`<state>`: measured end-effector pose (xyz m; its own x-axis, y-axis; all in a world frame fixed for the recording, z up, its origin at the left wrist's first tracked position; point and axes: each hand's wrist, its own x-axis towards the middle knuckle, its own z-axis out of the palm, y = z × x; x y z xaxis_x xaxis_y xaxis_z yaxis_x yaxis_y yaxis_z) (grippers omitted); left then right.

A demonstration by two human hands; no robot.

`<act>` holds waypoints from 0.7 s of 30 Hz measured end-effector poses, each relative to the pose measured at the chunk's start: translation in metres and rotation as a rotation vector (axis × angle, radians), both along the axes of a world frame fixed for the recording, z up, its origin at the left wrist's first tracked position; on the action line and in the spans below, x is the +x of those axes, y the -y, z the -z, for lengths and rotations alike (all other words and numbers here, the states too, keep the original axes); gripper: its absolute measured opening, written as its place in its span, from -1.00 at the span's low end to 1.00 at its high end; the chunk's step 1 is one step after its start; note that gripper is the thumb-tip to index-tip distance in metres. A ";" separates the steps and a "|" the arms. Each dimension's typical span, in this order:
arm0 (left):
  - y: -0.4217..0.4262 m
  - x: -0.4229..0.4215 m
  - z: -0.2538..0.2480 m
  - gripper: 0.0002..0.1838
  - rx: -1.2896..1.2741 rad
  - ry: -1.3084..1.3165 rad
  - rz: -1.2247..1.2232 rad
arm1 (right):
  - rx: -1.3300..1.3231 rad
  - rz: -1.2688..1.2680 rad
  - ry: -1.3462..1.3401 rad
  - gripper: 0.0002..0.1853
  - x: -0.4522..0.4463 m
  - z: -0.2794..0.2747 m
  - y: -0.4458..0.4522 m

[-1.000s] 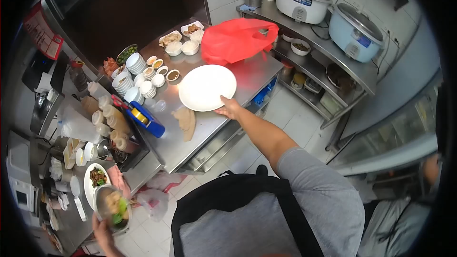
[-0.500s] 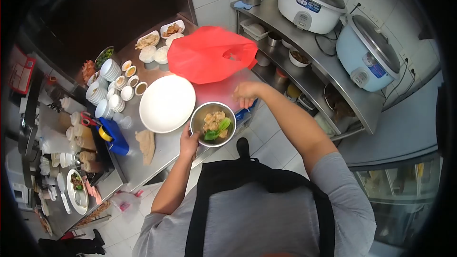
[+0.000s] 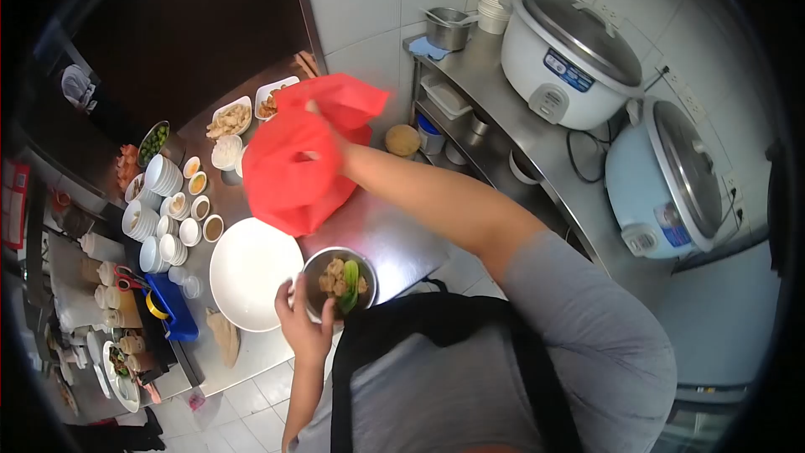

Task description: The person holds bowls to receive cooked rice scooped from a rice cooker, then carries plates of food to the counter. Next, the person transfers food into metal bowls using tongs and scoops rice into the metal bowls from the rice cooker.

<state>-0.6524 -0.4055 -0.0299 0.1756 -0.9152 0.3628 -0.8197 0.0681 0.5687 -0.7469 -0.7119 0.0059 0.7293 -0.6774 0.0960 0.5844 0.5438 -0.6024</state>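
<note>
In the head view, the right arm (image 3: 444, 201) reaches from the right side across the table (image 3: 390, 226), roughly level, its forearm slanting up and leftward to the red bag (image 3: 293, 164); the right hand (image 3: 334, 141) is at the bag, mostly covered by its folds, so whether the fingers are clenched cannot be told; the left hand (image 3: 306, 319) comes up from below, wrist low, fingers spread and pointing away from the body, the thumb and fingertips by the left rim of the metal bowl (image 3: 315, 275), touching it loosely rather than clenched round it; the bowl is at the near edge of the table, just right of the large white plate (image 3: 251, 273), its mouth facing up; being round, it has no long axis, while the green leaf (image 3: 350, 285) inside lies lengthwise away from the body, beside pale brown pieces (image 3: 332, 277); the bag stretches from upper right to lower left, beyond the bowl, and partly hides the white food containers behind it; the black apron (image 3: 419, 327) overlaps the bowl's near side; left of the plate are sauce cups (image 3: 214, 227), stacked white bowls (image 3: 163, 174) and a blue holder (image 3: 172, 306); two rice cookers (image 3: 570, 59) stand on the shelf to the right.
</note>
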 end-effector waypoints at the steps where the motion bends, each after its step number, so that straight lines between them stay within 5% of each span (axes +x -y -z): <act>1: 0.023 -0.012 -0.012 -0.31 -0.035 0.141 0.064 | -0.046 0.073 -0.168 -0.37 0.015 0.003 0.020; 3: 0.082 -0.027 -0.029 -0.20 -0.114 0.483 0.120 | -0.262 0.077 -0.366 -0.50 0.025 -0.002 0.048; 5: 0.149 -0.023 -0.028 -0.16 -0.148 0.510 0.049 | -0.468 -0.094 -0.502 -0.64 0.012 -0.013 0.077; 7: 0.210 -0.012 -0.040 -0.14 -0.041 0.393 0.077 | -0.546 -0.316 -0.734 -0.70 -0.004 -0.023 0.133; 9: 0.249 -0.001 -0.038 -0.15 -0.017 0.274 0.079 | -0.958 -0.462 -0.890 -0.78 -0.071 -0.091 0.155; 12: 0.295 0.012 -0.015 -0.14 -0.080 0.086 0.075 | -1.127 -0.374 -1.146 -0.76 -0.172 -0.106 0.274; 14: 0.311 0.005 -0.038 -0.26 0.164 -0.288 -0.070 | -1.253 -0.268 -1.362 -0.77 -0.255 -0.097 0.371; 16: 0.323 -0.003 -0.057 -0.40 0.338 -0.191 -0.163 | -1.309 0.049 -1.706 -0.79 -0.317 -0.086 0.413; 17: 0.332 -0.004 -0.063 -0.49 0.388 0.097 -0.176 | -1.411 0.116 -1.906 -0.83 -0.340 -0.083 0.425; 18: 0.340 -0.006 -0.067 -0.57 0.434 0.387 -0.183 | -1.458 0.140 -1.919 -0.85 -0.353 -0.064 0.444; 21: 0.359 -0.015 -0.070 -0.71 0.141 0.594 0.012 | -1.282 0.240 -1.657 -0.77 -0.377 0.011 0.495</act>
<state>-0.6673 -0.7645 0.0397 -0.0305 -0.9621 0.2711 -0.9991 0.0370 0.0188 -1.1240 -1.2065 -0.0046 0.5321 -0.8465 -0.0176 -0.7819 -0.4833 -0.3939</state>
